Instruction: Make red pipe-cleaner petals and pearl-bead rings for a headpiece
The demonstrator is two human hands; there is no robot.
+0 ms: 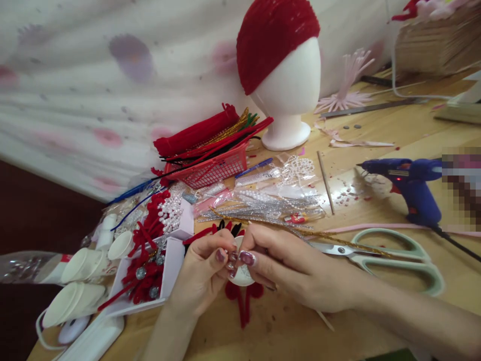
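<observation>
My left hand (205, 268) and my right hand (296, 265) meet fingertip to fingertip at the middle of the table. Both are closed in a pinch; whatever small thing lies between the fingers is hidden. Directly below them is a small round white dish (244, 280), which seems to hold tiny shiny bits. A red fuzzy shape with two hanging strands (242, 306) lies at the dish's near edge. Red and black fuzzy tips (221, 228) show behind my left fingers. Scissors with pale green handles (394, 260) lie beyond my right wrist, blades pointing toward the hand.
A blue glue gun (409, 188) with a red light stands at right. Behind are a white mannequin head (293, 85) in a red cap and a red basket (214, 168) of pipe cleaners. A white box (173, 265) of red flowers and paper cups (73, 301) are at left.
</observation>
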